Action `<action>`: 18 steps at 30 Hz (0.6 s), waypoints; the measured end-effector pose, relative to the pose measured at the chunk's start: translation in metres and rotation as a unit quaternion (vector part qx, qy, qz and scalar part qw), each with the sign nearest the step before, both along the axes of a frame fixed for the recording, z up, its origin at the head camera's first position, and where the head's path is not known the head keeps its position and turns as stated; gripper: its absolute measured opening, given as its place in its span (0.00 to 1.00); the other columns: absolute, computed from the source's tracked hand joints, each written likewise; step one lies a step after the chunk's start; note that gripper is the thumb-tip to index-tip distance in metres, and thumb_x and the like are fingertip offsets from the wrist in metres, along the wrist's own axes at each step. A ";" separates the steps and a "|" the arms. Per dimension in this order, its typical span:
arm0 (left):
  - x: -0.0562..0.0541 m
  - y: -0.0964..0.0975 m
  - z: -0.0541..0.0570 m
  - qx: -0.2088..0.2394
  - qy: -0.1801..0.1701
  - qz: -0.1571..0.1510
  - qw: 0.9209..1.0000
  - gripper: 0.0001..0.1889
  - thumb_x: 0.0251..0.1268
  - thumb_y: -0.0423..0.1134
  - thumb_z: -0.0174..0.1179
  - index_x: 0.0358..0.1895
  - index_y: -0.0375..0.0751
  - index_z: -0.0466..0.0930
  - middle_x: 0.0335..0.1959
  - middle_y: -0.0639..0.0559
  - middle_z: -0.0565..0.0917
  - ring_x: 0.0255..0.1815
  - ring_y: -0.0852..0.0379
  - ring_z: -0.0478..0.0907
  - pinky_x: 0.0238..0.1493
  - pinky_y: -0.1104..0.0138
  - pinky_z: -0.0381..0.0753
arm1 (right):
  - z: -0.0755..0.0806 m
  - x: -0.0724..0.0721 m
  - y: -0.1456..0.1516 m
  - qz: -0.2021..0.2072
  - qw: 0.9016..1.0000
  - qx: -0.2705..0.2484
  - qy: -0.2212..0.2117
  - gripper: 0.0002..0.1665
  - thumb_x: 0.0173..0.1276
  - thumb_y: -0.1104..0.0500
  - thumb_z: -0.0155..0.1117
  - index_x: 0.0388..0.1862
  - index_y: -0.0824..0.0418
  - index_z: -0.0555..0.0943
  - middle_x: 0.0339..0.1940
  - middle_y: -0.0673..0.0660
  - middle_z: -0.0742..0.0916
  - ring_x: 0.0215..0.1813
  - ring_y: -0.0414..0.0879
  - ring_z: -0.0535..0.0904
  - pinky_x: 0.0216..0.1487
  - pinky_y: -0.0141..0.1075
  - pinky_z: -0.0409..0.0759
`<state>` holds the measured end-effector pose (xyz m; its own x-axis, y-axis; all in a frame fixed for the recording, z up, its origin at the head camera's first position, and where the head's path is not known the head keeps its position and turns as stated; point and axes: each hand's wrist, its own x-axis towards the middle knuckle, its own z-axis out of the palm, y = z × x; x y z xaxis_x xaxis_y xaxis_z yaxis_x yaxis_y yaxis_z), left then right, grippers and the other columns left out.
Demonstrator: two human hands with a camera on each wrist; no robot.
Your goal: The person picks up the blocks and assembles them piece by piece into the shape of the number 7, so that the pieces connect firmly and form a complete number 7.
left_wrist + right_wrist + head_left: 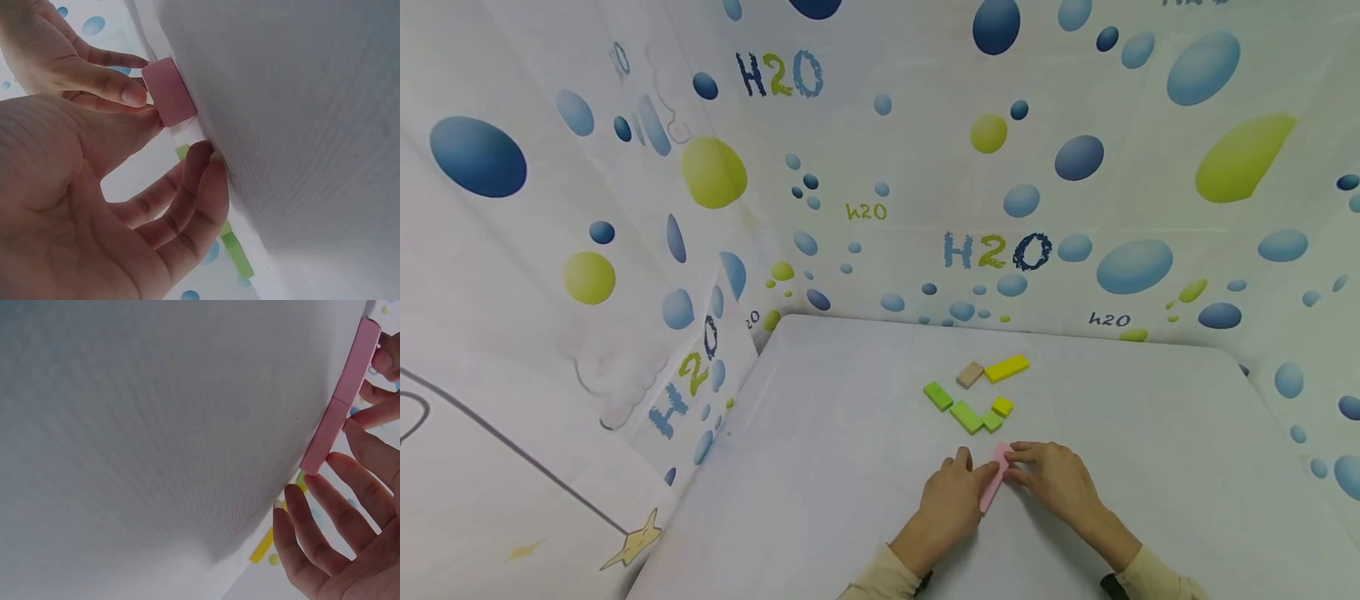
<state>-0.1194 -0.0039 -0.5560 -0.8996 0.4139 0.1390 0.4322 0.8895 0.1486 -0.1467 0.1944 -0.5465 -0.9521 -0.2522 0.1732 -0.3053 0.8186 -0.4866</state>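
Two pink blocks [328,434] lie end to end on the white table, forming one narrow bar [992,487] in the head view. My left hand [951,500] is at the bar's left side, its thumb touching it; the left fingers [206,194] bend loosely toward the tabletop. From the right side, my right hand [1060,483] touches the far part of the bar with thumb and fingertips. In the right wrist view the right fingers [337,512] are spread beside the far block's end. Neither hand wraps round the bar.
Beyond the hands lie green blocks [967,417], a small yellow block [1002,407], a long yellow block [1007,368] and a tan block [970,374]. A patterned curtain [925,150] rises behind the table [820,467].
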 end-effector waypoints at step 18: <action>-0.003 0.000 0.004 -0.024 0.003 -0.010 1.000 0.33 0.52 0.45 0.81 0.65 0.64 0.83 0.40 0.52 0.77 0.32 0.58 0.73 0.24 0.69 0.73 | 0.001 -0.015 0.002 -0.004 1.000 0.002 0.026 0.18 0.60 0.52 0.81 0.48 0.55 0.93 0.57 0.58 0.90 0.59 0.62 0.85 0.54 0.59 0.81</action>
<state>-0.1222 -0.0035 -0.5517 -0.8907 0.4376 0.1230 0.4500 0.8871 0.1030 -0.1615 0.1963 -0.5453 -0.9439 -0.2455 0.2209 -0.3233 0.8235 -0.4663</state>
